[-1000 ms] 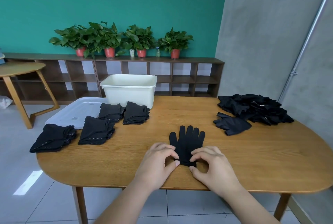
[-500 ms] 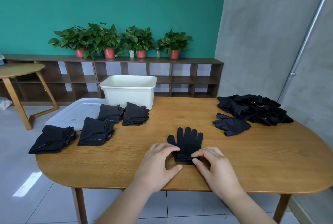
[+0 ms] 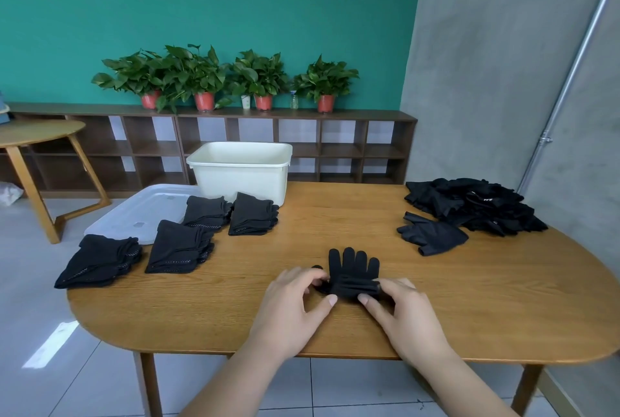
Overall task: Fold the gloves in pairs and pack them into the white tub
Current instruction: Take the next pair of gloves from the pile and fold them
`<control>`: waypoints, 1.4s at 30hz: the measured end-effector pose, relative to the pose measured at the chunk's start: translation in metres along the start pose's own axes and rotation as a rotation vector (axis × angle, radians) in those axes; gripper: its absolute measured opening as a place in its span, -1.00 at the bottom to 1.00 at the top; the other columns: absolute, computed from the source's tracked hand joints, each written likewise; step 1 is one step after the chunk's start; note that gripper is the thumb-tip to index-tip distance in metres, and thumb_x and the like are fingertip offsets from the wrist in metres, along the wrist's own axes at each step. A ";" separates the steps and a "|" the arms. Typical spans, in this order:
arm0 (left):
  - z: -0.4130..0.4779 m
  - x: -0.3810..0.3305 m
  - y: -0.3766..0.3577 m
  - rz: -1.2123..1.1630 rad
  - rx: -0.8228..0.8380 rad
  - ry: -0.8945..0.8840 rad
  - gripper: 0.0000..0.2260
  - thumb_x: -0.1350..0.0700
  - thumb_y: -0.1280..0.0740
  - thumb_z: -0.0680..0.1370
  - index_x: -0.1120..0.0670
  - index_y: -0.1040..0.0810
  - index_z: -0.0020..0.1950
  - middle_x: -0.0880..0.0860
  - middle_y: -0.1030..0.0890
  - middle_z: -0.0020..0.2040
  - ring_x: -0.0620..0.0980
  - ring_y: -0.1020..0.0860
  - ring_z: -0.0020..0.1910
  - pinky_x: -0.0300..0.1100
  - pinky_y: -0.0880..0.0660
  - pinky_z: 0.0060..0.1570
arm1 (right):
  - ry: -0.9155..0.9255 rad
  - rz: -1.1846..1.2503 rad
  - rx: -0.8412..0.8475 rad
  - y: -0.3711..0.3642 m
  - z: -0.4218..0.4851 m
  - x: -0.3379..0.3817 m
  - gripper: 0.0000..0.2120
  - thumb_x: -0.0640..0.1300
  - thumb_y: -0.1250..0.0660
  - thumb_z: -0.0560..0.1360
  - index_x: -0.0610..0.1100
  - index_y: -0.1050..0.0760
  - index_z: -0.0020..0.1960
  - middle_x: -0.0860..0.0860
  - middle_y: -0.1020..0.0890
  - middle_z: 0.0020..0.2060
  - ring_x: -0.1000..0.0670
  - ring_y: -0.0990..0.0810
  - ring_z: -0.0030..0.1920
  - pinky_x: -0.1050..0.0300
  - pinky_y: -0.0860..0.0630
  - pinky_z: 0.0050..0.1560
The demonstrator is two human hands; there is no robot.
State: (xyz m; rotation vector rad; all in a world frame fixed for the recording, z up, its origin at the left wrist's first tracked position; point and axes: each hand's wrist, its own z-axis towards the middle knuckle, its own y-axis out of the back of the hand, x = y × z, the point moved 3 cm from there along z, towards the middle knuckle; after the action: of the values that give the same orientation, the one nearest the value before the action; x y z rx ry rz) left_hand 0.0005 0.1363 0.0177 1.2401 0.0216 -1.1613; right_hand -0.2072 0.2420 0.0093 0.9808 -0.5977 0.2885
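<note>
Four folded pairs (image 3: 179,249) lie on the nine-o'clock side of the wooden surface (image 3: 335,215), some of them overlapping a clear lid (image 3: 134,212). The white tub (image 3: 241,178) stands at eleven o'clock, just beside the lid. At six o'clock, near the front edge, the left hand (image 3: 295,309) pinches the left side of a black glove (image 3: 354,269) at its bunched cuff end. The right hand (image 3: 402,316) pinches the right side the same way. The glove's fingers point to twelve o'clock. At two o'clock a loose glove (image 3: 432,237) lies just beside a heap of gloves (image 3: 476,205).
</note>
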 end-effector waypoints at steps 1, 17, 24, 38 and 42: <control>0.000 0.000 0.000 -0.006 0.006 0.013 -0.67 -0.24 -0.38 0.59 -0.29 -0.51 0.36 -0.36 -0.52 0.15 -0.32 -0.46 0.15 -0.25 -0.44 0.19 | -0.054 0.062 0.005 0.003 0.000 0.000 -0.90 0.15 -0.45 0.56 0.16 -0.65 0.03 0.24 -0.63 -0.06 0.23 -0.57 0.03 0.21 -0.54 0.05; -0.004 0.002 -0.006 0.038 0.116 -0.003 -0.58 -0.19 -0.36 0.64 -0.32 -0.44 0.49 -0.34 -0.47 0.32 -0.33 -0.35 0.36 -0.34 -0.28 0.34 | -0.448 0.076 -0.151 -0.005 0.026 -0.012 -0.80 0.20 -0.48 0.52 0.09 -0.63 -0.01 0.13 -0.65 -0.15 0.12 -0.61 -0.16 0.18 -0.53 -0.21; -0.001 0.003 -0.010 0.146 0.162 -0.078 -0.58 -0.26 -0.29 0.64 -0.27 -0.48 0.50 -0.39 -0.36 0.42 -0.31 -0.23 0.46 -0.18 -0.25 0.50 | -0.430 -0.096 -0.238 -0.013 0.027 -0.008 -0.74 0.13 -0.51 0.52 0.02 -0.50 -0.04 0.06 -0.51 -0.08 0.10 -0.48 -0.20 0.17 -0.37 -0.32; -0.004 -0.007 -0.007 0.294 0.256 -0.093 -0.54 -0.25 -0.12 0.71 -0.26 -0.31 0.62 -0.34 -0.22 0.62 -0.26 -0.04 0.62 0.05 -0.03 0.62 | -0.127 -0.495 0.336 -0.038 0.028 0.007 -0.38 0.26 0.25 0.71 0.07 0.15 0.71 0.13 0.18 0.69 -0.01 0.27 0.67 -0.10 0.14 0.67; -0.004 -0.011 -0.007 0.302 0.231 -0.167 -0.53 -0.20 -0.13 0.73 -0.24 -0.22 0.66 -0.34 -0.09 0.65 -0.26 0.03 0.64 -0.13 0.02 0.56 | -0.100 -0.396 0.223 -0.031 0.026 0.011 -0.42 0.24 0.19 0.73 0.09 0.00 0.71 0.15 0.10 0.69 0.02 0.21 0.68 -0.07 0.07 0.67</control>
State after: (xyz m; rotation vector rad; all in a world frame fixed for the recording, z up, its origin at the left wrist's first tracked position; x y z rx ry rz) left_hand -0.0070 0.1473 0.0172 1.2917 -0.4212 -1.0175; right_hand -0.1923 0.2032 0.0046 1.3090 -0.4552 -0.0482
